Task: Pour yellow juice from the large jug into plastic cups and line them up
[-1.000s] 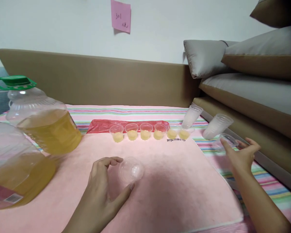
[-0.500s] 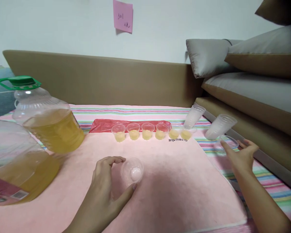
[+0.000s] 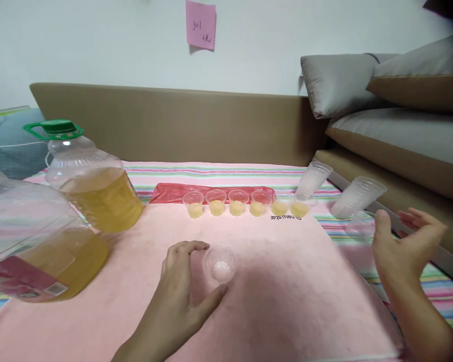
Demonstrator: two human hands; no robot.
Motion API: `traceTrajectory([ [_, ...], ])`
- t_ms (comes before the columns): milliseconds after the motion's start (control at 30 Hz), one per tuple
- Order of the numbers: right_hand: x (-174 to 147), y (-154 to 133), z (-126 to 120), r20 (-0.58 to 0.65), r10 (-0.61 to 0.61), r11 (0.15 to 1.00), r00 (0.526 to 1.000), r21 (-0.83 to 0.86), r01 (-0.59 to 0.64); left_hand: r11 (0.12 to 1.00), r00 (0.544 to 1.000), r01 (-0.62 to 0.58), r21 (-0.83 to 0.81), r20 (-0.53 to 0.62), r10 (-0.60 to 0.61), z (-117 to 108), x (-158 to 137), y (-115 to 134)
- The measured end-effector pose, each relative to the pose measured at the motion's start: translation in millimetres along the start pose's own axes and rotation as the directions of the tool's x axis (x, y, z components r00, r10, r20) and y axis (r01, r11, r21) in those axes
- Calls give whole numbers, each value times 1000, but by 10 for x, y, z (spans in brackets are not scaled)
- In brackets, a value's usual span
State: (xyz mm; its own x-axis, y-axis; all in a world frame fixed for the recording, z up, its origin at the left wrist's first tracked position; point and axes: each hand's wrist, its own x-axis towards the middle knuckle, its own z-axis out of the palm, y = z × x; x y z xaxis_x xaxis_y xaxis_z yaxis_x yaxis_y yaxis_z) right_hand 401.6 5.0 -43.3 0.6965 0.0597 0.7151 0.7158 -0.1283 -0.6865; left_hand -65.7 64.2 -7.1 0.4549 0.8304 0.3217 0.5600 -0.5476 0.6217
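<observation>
My left hand [image 3: 184,281] curves its thumb and forefinger round the rim of a clear plastic cup [image 3: 221,266] that stands on the pink cloth [image 3: 279,301]. No yellow liquid shows inside this cup. Over at the right, my right hand [image 3: 405,244] is open, fingers apart, holding nothing. Just left of its thumb is another clear plastic cup [image 3: 358,226], apart from the hand. Behind that cup lean two stacks of nested plastic cups, one nearer [image 3: 358,197] and one farther back [image 3: 313,180]. Several cups of yellow liquid [image 3: 237,206] form a row across the cloth.
Two large clear jugs of yellow liquid stand at the left, one green-capped [image 3: 101,198], one nearer [image 3: 79,266]. A red plastic bag [image 3: 169,193] lies behind the row. Grey-brown cushions [image 3: 400,130] are piled at right; a brown board [image 3: 173,125] rises at the back.
My right hand has let go of the clear cup at the right and drawn back to the right, opening. My left hand stays at its cup. The whole view has shifted slightly.
</observation>
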Motion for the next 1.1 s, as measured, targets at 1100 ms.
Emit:
traceTrajectory([
  [1100,-1804,-2002,1,714,-455,827,533,560,-44,983,962,135,-124,-222,-160,-166,93,-62],
])
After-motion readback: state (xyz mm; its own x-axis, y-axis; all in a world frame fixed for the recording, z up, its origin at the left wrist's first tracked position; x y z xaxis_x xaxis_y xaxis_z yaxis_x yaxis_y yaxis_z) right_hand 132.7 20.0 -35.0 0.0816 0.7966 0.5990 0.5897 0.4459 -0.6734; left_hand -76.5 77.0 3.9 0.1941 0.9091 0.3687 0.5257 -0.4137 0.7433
